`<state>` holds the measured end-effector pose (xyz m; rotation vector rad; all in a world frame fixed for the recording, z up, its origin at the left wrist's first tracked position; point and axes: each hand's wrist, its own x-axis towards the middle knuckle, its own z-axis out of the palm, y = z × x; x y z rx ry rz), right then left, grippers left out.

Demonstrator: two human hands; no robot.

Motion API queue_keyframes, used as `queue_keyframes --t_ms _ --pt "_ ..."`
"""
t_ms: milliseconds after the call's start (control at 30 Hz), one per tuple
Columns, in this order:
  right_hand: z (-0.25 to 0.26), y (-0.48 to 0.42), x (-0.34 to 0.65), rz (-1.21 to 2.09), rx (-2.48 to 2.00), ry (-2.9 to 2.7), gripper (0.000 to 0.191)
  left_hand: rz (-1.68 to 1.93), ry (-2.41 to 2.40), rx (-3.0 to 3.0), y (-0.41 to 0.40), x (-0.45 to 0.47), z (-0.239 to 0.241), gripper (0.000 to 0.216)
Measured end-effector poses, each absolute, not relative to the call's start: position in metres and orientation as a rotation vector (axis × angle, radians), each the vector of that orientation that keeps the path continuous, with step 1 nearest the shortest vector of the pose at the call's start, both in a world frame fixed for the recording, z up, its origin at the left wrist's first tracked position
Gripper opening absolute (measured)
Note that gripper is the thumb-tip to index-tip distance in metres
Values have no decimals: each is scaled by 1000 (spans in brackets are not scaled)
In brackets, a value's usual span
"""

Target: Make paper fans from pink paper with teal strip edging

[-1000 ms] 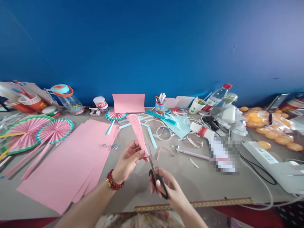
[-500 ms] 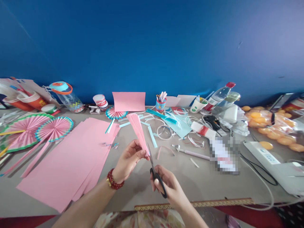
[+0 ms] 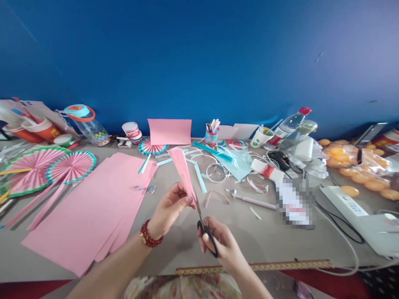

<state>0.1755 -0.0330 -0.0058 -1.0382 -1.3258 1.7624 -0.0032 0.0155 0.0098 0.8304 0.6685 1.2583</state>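
My left hand (image 3: 172, 207) pinches the lower end of a pleated strip of pink paper (image 3: 181, 166), which fans out a little toward its top. In my right hand (image 3: 218, 238) is a pair of scissors (image 3: 204, 229) with black handles, my thumb and fingers in the loops. The blades point up and left and lie against the right edge of the pleated paper, close to my left fingertips. Whether they have cut into the folds I cannot tell. Both hands are closed and held above the grey table (image 3: 183, 249).
Pink paper sheets (image 3: 84, 211) lie to the left, beside paper fans (image 3: 71, 167). Behind are a pen cup (image 3: 211, 136), blue paper strips (image 3: 212, 151) and a loop of white cord (image 3: 216, 173). A glue gun (image 3: 255, 202) and a power strip (image 3: 346, 201) lie right.
The scissor blades have drawn closer together against the edge of the pleated paper. Both hands stay in nearly the same place, and the view has shifted very slightly.
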Motion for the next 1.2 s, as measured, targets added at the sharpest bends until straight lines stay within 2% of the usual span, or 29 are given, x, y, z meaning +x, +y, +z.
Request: queue_keyframes --t_ms 1200 --pt "-10 -31 172 1650 -1108 -1406 52 1241 678 855 15 -2 6 16"
